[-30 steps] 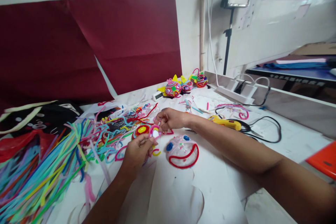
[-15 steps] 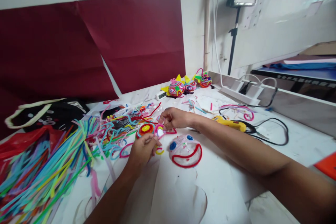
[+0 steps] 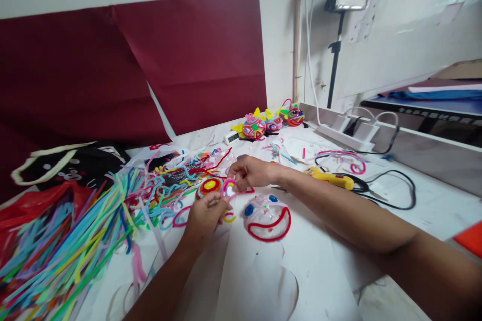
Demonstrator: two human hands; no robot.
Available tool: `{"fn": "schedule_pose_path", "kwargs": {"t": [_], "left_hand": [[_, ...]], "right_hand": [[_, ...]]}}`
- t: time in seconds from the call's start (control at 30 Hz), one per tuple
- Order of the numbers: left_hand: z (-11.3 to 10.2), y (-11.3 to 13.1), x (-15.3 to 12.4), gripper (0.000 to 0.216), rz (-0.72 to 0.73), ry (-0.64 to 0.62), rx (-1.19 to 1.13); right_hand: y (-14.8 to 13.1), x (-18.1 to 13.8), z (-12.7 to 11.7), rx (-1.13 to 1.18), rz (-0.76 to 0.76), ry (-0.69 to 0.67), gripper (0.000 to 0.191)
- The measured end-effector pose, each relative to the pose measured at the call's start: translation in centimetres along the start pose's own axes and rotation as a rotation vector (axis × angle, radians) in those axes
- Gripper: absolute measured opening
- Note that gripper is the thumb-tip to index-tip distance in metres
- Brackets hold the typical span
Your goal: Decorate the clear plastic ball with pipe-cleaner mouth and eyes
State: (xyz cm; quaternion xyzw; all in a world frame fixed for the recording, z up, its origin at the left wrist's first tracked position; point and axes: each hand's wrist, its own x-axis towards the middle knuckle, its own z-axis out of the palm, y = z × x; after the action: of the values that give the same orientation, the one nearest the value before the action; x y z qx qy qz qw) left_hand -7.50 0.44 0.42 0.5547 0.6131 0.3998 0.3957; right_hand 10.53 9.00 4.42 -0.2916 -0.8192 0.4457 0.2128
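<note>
My left hand (image 3: 205, 215) and my right hand (image 3: 249, 172) both pinch a small clear disc ringed with pink pipe cleaner (image 3: 228, 188), held just above the white table (image 3: 331, 261). A clear dome with blue eyes and a red pipe-cleaner mouth (image 3: 267, 215) lies just right of my left hand. A disc with red, green and yellow coils (image 3: 209, 186) lies behind my left hand. A big heap of coloured pipe cleaners (image 3: 75, 230) spreads to the left.
A yellow glue gun (image 3: 331, 177) with a black cable (image 3: 391, 190) lies to the right. Three finished colourful ornaments (image 3: 269, 123) stand at the back by the wall. A white power strip (image 3: 346, 133) sits back right. A black bag (image 3: 71, 165) lies far left.
The view has shifted slightly to the left; both hands have stayed pinched on the pink-ringed disc with only small finger movements.
</note>
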Motion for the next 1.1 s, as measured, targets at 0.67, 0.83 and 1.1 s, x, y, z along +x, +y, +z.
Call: {"fn": "schedule_pose_path", "kwargs": {"t": [0.67,0.83,1.1], "left_hand": [[-1.5,0.4,-0.3,0.028,0.214,0.264,0.215],[-3.4,0.2,0.8,0.029,0.542,0.491,0.621],[-3.0,-3.7,2.6,0.057,0.648,0.351,0.963]], "right_hand": [[-0.6,-0.3,-0.7,-0.280,-0.013,0.160,0.019],[-0.1,-0.3,-1.8,-0.350,0.036,0.208,0.028],[0.2,-0.3,-1.0,-0.461,0.114,0.146,0.036]]}}
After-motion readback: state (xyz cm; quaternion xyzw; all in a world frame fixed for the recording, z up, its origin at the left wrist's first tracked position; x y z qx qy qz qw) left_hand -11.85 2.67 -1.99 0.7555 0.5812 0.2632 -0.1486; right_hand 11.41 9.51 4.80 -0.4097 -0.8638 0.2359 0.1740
